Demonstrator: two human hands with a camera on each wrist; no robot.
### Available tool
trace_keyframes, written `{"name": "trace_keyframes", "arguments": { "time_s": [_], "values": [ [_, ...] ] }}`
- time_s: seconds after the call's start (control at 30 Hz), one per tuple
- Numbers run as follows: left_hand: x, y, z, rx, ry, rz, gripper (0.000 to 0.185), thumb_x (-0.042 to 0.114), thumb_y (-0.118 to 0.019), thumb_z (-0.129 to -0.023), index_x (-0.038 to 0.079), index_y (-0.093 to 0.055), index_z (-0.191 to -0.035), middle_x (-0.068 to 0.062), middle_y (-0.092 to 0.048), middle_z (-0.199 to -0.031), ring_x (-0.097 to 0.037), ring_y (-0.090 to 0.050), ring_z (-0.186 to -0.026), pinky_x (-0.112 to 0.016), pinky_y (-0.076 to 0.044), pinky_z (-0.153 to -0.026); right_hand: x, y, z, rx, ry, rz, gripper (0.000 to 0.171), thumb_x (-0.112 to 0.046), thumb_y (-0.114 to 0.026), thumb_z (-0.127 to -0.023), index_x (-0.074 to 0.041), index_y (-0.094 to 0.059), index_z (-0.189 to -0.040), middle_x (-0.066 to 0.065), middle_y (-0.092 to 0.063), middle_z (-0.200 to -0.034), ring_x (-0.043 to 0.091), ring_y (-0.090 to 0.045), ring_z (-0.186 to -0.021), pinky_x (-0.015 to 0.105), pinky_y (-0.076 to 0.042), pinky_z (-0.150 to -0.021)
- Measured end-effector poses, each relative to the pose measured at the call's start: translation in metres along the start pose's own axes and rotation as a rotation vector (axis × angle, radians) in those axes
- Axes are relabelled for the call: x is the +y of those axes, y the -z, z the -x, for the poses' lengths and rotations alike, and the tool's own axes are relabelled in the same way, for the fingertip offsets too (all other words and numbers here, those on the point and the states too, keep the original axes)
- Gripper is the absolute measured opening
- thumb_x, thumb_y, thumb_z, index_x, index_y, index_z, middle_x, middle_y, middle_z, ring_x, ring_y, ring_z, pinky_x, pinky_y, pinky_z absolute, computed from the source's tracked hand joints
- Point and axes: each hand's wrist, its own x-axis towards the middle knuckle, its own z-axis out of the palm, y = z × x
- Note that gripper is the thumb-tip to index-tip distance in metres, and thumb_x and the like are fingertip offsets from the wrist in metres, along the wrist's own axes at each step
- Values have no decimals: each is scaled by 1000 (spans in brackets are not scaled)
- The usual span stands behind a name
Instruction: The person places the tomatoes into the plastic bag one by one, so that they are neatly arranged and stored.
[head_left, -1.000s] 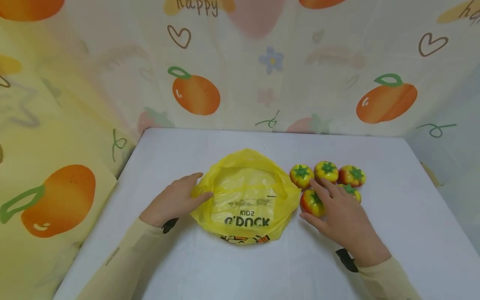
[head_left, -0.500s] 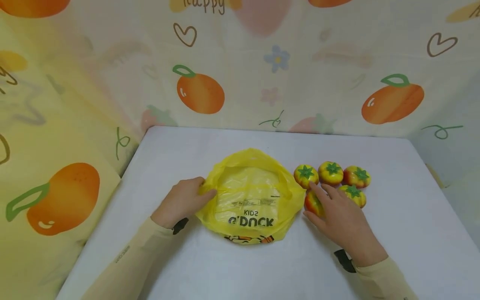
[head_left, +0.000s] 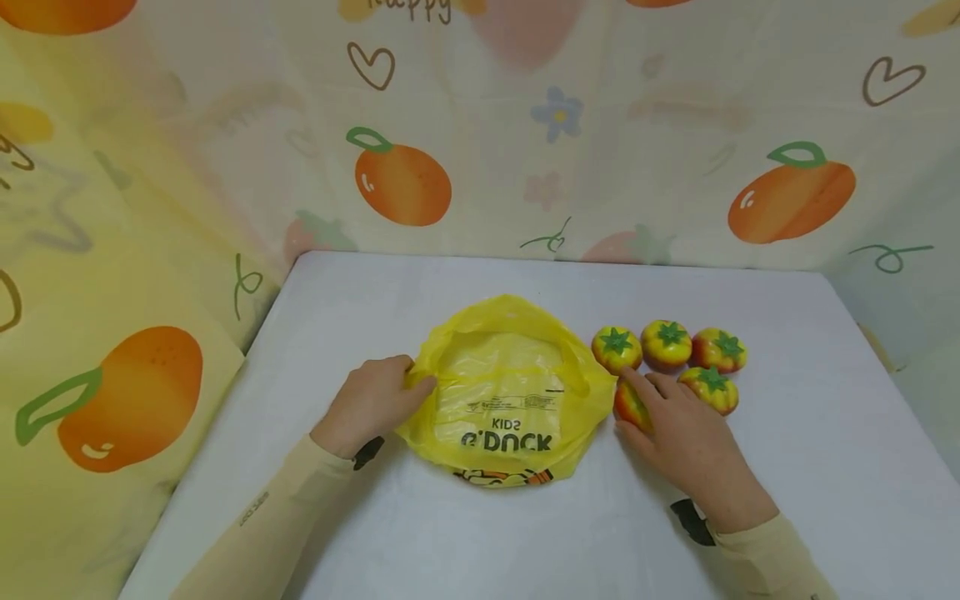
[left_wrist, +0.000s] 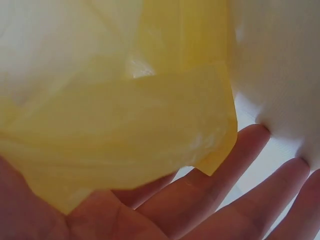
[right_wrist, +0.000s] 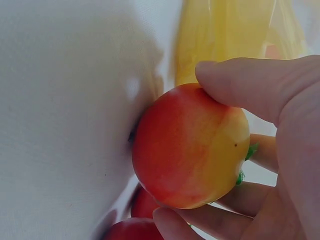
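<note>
Tomato (right_wrist: 190,146) in right hand (head_left: 686,437)

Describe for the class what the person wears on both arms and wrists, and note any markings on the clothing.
Both arms are covered by pale cream long sleeves reaching the wrists. The left sleeve bears a small line of dark lettering along the forearm, too small to read. A black strap or tab shows at the left wrist, and a similar black one at the right wrist. The left hand and right hand are bare.

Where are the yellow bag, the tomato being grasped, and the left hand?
yellow bag (head_left: 502,392), head view, printed front panel.
grasped tomato (right_wrist: 190,145), right wrist view, its red-yellow side.
left hand (head_left: 371,404), head view, back of the hand.
</note>
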Motion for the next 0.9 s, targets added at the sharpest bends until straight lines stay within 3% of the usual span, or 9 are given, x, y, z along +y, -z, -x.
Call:
{"name": "trace_keyframes", "arguments": {
  "time_s": [0.33,0.63,0.9],
  "values": [
    [2,0,1,9,-2,-3,31,37,-60,-103,8,-64,-94,-3,-51,-71,-20,-53,-60,-30,-41,-55,1,2,3,-3,-14,-2,71,-37,-82,-95,-12,-53,-155,22,-64,-140,45,-64,-123,65,-57,-99],
    [-1,-2,1,13,0,1,31,37,-61,-103,8,-64,-93,-3,-50,-70,-19,-53,-58,-30,-41,-54,-3,14,7,61,1,11,65,-39,-80,-96,-13,-58,-150,22,-66,-138,43,-67,-117,65,-62,-81],
    [-1,-3,0,6,0,7,30,36,-61,-103,8,-63,-92,-3,-50,-70,-20,-52,-59,-30,-41,-54,-8,42,1,161,24,11,65,-34,-82,-93,-11,-59,-149,23,-66,-135,44,-70,-106,65,-61,-76]
  ]
}}
